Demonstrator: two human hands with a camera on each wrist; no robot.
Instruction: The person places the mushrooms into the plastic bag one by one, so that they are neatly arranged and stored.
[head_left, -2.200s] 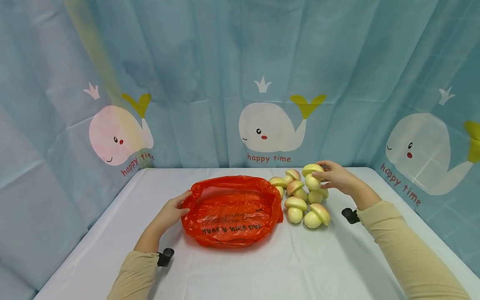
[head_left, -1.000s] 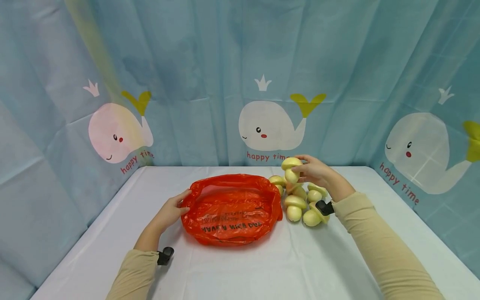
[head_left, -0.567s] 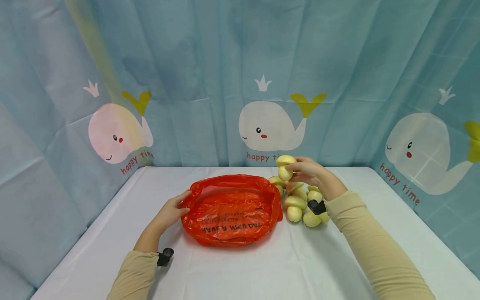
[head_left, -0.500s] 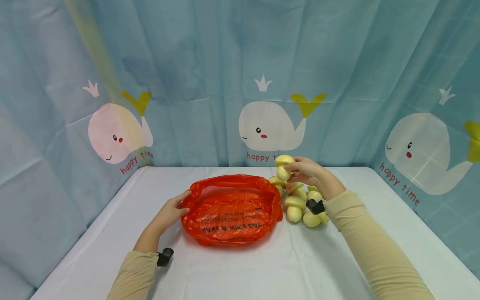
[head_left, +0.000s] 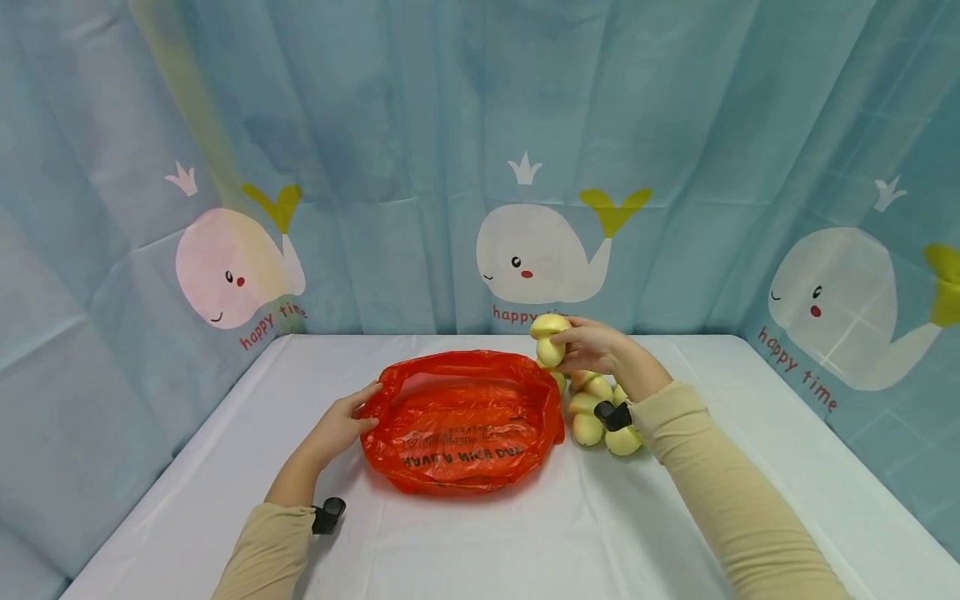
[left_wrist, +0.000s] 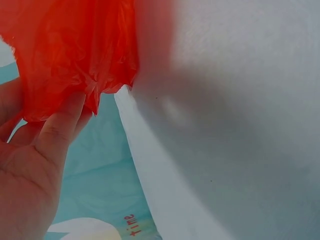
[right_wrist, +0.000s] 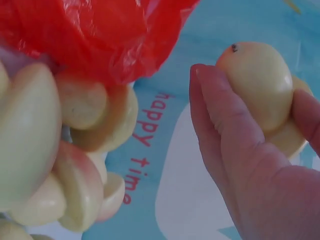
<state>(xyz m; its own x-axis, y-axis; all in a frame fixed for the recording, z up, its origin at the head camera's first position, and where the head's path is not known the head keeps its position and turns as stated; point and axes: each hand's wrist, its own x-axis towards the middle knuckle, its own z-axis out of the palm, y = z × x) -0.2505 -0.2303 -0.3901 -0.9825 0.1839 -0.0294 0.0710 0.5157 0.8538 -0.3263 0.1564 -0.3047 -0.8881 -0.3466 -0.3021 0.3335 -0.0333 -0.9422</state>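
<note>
A red plastic bag (head_left: 465,425) lies open on the table, its mouth facing up and its inside visible. At its left rim, my left hand (head_left: 341,423) pinches the plastic between thumb and fingers, as the left wrist view also shows. My right hand (head_left: 592,346) grips a pale yellow toy mushroom (head_left: 551,350) in the air, just beyond the bag's right rim. In the right wrist view the held toy mushroom (right_wrist: 257,82) sits between thumb and fingers. Several more toy mushrooms (head_left: 587,429) rest to the right of the bag, partly hidden by the right arm.
A white cloth covers the table (head_left: 450,542). Behind it hangs a blue curtain (head_left: 420,125) with whale prints. Each wrist carries a small black camera, such as the right wrist camera (head_left: 613,415).
My right hand has lifted the toy mushroom from the pile and carried it left, to the bag's right rim. The left hand has stayed on the bag.
</note>
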